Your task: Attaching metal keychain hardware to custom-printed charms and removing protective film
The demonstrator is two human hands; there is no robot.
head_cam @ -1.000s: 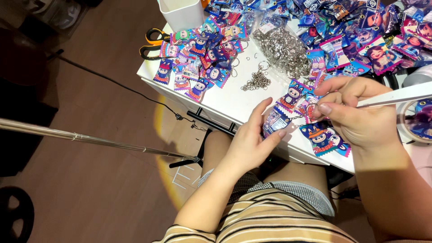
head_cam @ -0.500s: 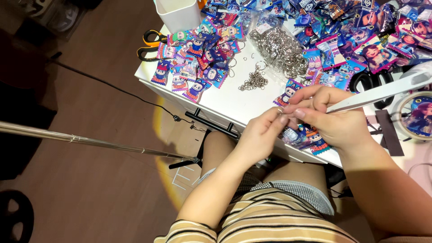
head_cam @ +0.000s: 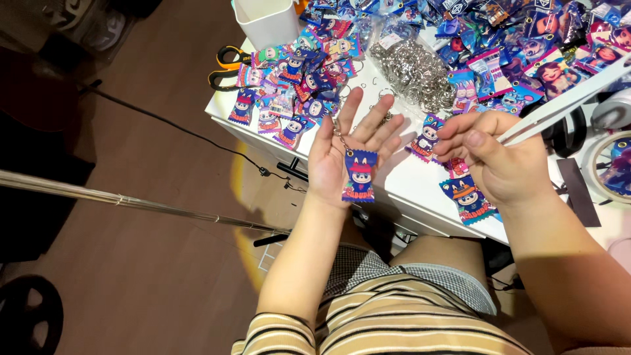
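Observation:
My left hand (head_cam: pixel 348 154) is palm up with fingers spread over the table's front edge. A small blue packet-shaped charm (head_cam: pixel 359 175) with a cartoon figure lies on the palm, and its thin chain runs up between the fingers. My right hand (head_cam: pixel 494 158) hovers just to the right, curled around long white tweezers (head_cam: pixel 566 100) that point up and right. Between and below the hands, more such charms (head_cam: pixel 466 197) lie on the white table (head_cam: pixel 420 190).
A heap of silver key rings (head_cam: pixel 415 69) in a clear bag sits mid-table. Piles of coloured charms (head_cam: pixel 296 85) cover the left and back. Orange-handled scissors (head_cam: pixel 227 66) lie at the left corner, a white bin (head_cam: pixel 266 21) behind. A metal pole (head_cam: pixel 131 200) crosses the floor.
The hands were together working on a charm at the table edge. Now my left hand has turned palm up and moved left with the charm lying on it; the right stays near.

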